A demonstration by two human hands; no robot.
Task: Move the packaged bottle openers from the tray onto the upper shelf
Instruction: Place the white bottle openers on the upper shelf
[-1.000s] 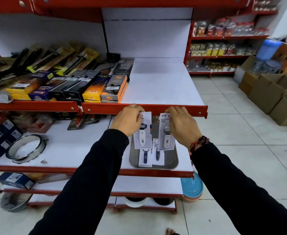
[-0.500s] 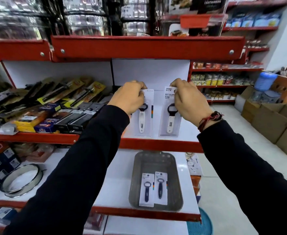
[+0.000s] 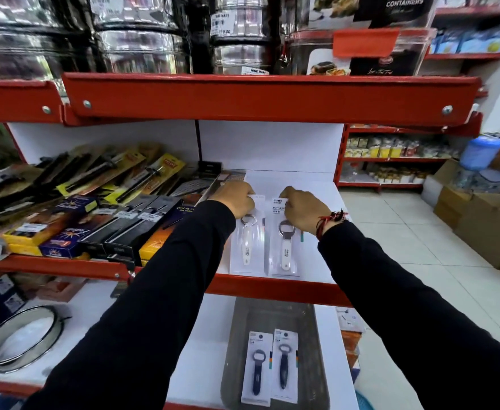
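Two packaged white-handled bottle openers lie side by side on the white upper shelf [image 3: 314, 229]. My left hand [image 3: 237, 199] pinches the top of the left package [image 3: 247, 247]. My right hand [image 3: 302, 213] grips the top of the right package [image 3: 285, 250]. Both packages rest flat with their lower ends near the shelf's red front lip. Below, on the lower shelf, a grey metal tray [image 3: 314, 350] holds two more packaged openers with dark blue handles, one on the left [image 3: 257, 369] and one on the right [image 3: 284, 365].
Boxed lighters and carded kitchen tools [image 3: 95, 214] fill the upper shelf's left half, right beside my left arm. A red shelf lip [image 3: 269, 97] with steel containers hangs overhead. A steel ring [image 3: 21, 338] lies on the lower shelf. Cardboard boxes [image 3: 479, 223] stand on the floor at right.
Both hands lifted the two white-handled packages out of the tray, carried them up past the red lip and set them down flat on the upper shelf.
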